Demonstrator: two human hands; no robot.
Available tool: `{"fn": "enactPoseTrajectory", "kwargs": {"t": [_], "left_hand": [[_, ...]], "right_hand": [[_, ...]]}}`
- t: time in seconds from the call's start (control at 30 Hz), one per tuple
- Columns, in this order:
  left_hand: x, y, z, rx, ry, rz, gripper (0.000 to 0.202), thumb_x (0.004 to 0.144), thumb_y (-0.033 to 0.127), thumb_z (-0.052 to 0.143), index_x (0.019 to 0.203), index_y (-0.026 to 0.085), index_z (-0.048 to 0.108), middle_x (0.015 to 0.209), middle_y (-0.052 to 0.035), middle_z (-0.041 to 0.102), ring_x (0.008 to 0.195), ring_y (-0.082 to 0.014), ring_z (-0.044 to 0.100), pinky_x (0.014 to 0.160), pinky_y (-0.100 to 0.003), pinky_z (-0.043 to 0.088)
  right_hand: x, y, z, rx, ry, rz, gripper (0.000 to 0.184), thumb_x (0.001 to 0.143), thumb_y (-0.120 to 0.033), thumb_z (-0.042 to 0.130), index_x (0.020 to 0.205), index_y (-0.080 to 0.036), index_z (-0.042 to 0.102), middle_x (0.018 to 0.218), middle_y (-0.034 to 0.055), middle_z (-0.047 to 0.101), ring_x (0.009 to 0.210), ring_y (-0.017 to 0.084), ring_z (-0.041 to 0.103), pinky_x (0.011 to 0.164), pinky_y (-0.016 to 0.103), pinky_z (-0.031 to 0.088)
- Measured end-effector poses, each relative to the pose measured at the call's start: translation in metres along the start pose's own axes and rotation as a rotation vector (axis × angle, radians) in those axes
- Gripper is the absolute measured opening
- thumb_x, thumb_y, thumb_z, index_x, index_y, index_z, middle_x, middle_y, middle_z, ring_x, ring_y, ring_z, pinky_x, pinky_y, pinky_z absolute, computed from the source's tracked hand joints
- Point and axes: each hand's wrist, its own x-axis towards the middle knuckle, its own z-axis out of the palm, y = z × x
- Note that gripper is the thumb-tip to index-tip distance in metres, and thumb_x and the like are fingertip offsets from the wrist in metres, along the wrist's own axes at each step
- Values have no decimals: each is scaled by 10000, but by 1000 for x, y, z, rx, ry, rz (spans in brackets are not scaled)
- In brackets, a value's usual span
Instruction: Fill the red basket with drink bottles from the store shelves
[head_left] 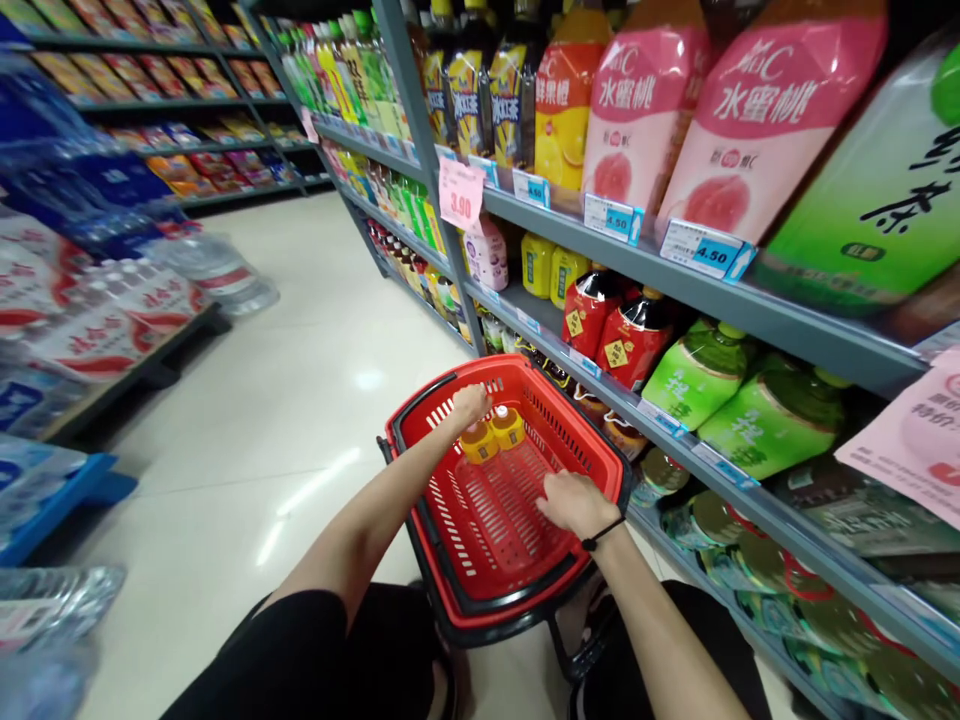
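Observation:
A red shopping basket (517, 540) with a black rim stands low in front of me, between my legs. Two small yellow bottles stand side by side at its far end: the left bottle (478, 445) and the right bottle (508, 430), which shows a white cap. My left hand (471, 403) is closed at the top of the left bottle, whose cap is hidden behind the fingers. Over the basket's right side is my right hand (574, 502), its fingers loosely bent and apart, with nothing seen in them. A dark band circles the right wrist.
Shelves of drinks line the right side, with peach juice bottles (637, 100) above and green tea bottles (701, 370) below. Pink price signs (461, 193) stick out from the shelf edges. Stacked drink packs (112, 310) stand at left, across the pale floor (315, 400).

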Motion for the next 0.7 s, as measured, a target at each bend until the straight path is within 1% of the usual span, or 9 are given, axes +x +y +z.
{"fn": "enactPoseTrajectory", "kwargs": {"t": [0.1,0.13,0.2,0.3,0.4,0.47,0.53,0.6,0.7], "left_hand": [[14,36,-42,-83,202,89,323,1053,382,555,1175,121,702,1126,-160,756,1059,-264,717,971,-418,559],[19,50,-57,-118,266,135,319,1058,367,517,1164,135,708,1102,-162,768,1058,-271,721,969,-395,544],[30,79,-87,-188,374,227,303,1049,353,490,1159,177,711,1094,-133,781,1073,-277,724,970,-372,524],[48,123,-129,-284,479,334,250,1015,294,521,1134,193,717,1103,-116,778,1083,-277,717,997,-375,511],[68,156,-159,-370,557,368,280,948,183,587,1203,136,695,1258,-187,721,1225,-315,659,1090,-422,479],[80,170,-169,-422,586,373,376,911,138,627,1284,97,658,1368,-232,658,1334,-340,594,1148,-449,448],[89,180,-169,-475,579,383,420,914,159,659,1324,75,641,1383,-245,648,1356,-338,586,1167,-447,444],[96,188,-160,-533,556,400,460,933,250,695,1355,76,636,1372,-235,669,1339,-318,610,1174,-427,448],[105,198,-140,-705,538,458,644,914,429,754,1446,105,590,1449,-224,646,1394,-332,579,1213,-448,412]], "right_hand": [[2,-5,5,-3,7,-9,349,1012,-194,540,1220,-33,770,1262,279,755,1199,345,751,984,406,599],[3,-6,7,-3,6,-11,343,1010,-184,540,1211,-36,775,1257,276,759,1191,344,755,982,404,601],[4,-10,10,-7,8,-18,337,1009,-174,540,1208,-42,778,1255,267,763,1194,341,755,986,397,601],[4,-14,12,-11,20,-26,348,1017,-213,565,1252,-47,761,1279,261,756,1221,347,742,1004,398,599],[5,-15,10,-5,16,-36,360,1015,-252,587,1258,-48,758,1258,253,767,1211,351,747,984,392,610],[6,-12,11,-4,16,-49,359,1016,-249,582,1262,-54,757,1264,249,765,1223,349,741,991,390,605],[8,-6,14,-13,23,-58,362,1015,-246,584,1275,-56,748,1291,258,751,1245,352,729,1013,402,592],[10,-1,19,-33,22,-53,357,1016,-248,577,1260,-53,750,1279,271,751,1228,360,736,1007,420,592],[10,5,27,-70,10,-43,342,1023,-262,565,1218,-61,762,1221,259,773,1169,365,759,968,423,602]]}}
